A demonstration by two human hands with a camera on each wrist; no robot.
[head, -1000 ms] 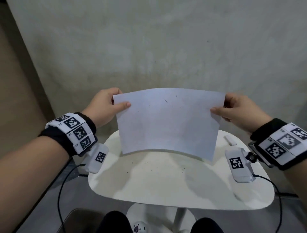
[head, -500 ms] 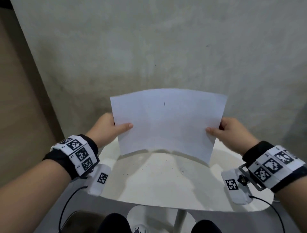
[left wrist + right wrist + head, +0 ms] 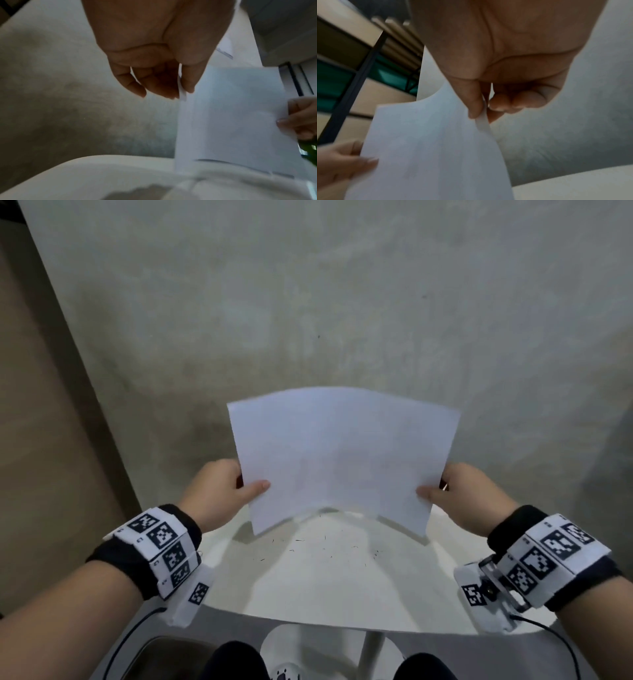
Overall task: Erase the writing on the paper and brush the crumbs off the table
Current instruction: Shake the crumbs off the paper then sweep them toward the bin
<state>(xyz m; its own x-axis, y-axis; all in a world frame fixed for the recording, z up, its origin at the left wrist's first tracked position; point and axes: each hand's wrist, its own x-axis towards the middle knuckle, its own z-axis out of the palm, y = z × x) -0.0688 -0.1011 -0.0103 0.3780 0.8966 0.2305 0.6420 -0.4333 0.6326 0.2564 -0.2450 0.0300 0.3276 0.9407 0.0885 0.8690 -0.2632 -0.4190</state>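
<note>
A white sheet of paper (image 3: 342,453) is held up almost upright over the far part of the white table (image 3: 329,587), bowed a little, its lower edge just above the tabletop. My left hand (image 3: 219,494) pinches its left edge, thumb on the near face. My right hand (image 3: 469,498) pinches the right edge the same way. The left wrist view shows the paper (image 3: 231,119) between thumb and fingers; the right wrist view shows the paper (image 3: 429,148) pinched too. Small dark crumbs (image 3: 298,546) lie scattered on the table in front of the sheet. No writing shows on the near face.
A grey wall (image 3: 308,302) rises right behind the table. A brown panel (image 3: 44,405) stands at the left. The table's near edge (image 3: 342,623) is close to my knees. Shelving with boxes (image 3: 351,67) appears in the right wrist view.
Both hands have slid down the paper's side edges from the top corners toward the lower half, and the sheet has dropped closer to the tabletop. Dark specks seen on the paper earlier no longer show.
</note>
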